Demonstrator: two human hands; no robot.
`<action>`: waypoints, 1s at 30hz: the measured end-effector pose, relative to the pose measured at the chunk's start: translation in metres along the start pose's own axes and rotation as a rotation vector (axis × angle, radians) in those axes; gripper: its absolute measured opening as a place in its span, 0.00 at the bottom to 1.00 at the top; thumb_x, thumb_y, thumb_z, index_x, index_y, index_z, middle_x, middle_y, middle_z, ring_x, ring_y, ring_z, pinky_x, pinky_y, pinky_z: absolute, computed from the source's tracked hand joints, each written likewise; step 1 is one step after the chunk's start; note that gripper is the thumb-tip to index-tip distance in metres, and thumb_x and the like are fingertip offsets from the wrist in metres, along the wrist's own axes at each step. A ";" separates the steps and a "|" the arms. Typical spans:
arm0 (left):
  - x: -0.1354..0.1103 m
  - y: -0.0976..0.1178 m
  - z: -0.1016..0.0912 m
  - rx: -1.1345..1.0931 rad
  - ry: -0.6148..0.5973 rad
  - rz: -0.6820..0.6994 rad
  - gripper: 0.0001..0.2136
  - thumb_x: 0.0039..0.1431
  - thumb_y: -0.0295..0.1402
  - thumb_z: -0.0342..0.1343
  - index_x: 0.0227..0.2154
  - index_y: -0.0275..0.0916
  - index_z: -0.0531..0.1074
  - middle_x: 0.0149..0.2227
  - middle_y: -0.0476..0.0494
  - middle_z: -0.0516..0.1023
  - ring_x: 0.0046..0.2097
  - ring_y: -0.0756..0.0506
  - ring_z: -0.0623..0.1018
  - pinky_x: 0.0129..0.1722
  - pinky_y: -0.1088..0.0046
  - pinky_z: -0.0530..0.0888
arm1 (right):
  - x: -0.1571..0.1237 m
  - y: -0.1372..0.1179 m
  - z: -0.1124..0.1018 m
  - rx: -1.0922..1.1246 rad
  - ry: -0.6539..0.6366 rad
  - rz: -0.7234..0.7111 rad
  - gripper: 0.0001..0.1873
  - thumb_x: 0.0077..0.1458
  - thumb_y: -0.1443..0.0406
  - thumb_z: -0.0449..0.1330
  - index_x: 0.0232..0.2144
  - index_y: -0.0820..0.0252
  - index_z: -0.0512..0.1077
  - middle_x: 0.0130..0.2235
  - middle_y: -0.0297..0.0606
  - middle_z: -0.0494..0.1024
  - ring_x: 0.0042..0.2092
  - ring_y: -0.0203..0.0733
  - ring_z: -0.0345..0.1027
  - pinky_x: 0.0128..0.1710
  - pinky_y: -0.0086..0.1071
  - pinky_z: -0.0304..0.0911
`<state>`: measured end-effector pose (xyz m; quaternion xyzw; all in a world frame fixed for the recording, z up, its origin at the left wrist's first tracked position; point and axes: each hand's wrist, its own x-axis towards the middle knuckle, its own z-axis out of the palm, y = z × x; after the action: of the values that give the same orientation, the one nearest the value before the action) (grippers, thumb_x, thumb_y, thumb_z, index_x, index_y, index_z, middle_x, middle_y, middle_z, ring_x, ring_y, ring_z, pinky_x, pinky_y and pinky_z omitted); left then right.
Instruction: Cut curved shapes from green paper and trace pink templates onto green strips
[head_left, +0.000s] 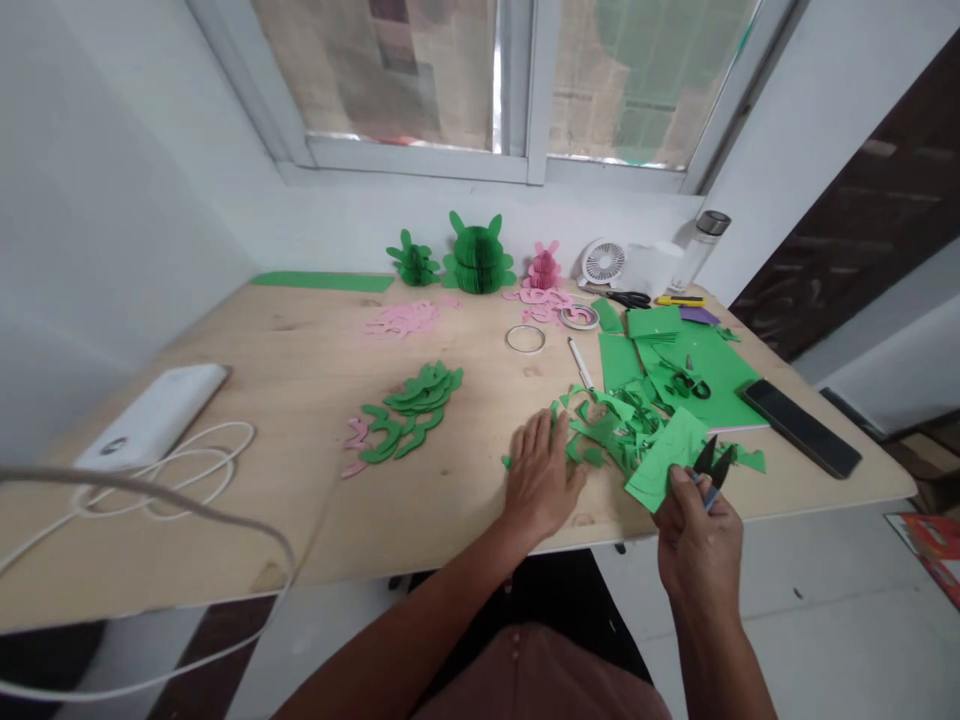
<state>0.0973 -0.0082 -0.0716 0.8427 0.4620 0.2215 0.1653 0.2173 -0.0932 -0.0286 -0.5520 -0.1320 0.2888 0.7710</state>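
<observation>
Right hand (697, 545) grips snips (712, 462) past the table (450, 520) front edge, green sheet (664, 462) just left. Left hand (540, 480) flat, open, on scraps (615, 430). Bare wood further left.

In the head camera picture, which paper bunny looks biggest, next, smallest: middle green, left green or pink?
1. middle green bunny
2. left green bunny
3. pink bunny, only slightly smaller than the left one

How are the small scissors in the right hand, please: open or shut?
Open: the scissors held in the right hand show two dark blades spread apart in a V.
</observation>
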 end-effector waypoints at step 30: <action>0.020 -0.010 -0.026 -0.867 0.213 -0.126 0.14 0.58 0.30 0.49 0.45 0.38 0.74 0.46 0.40 0.78 0.48 0.42 0.77 0.47 0.63 0.75 | 0.011 0.025 0.022 -0.130 -0.251 0.084 0.26 0.43 0.54 0.69 0.19 0.55 0.53 0.17 0.20 0.48 0.18 0.27 0.38 0.15 0.25 0.37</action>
<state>0.0862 0.0153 -0.0499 0.6383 0.3914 0.4697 0.4678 0.2067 -0.0643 -0.0454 -0.5653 -0.2227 0.3786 0.6983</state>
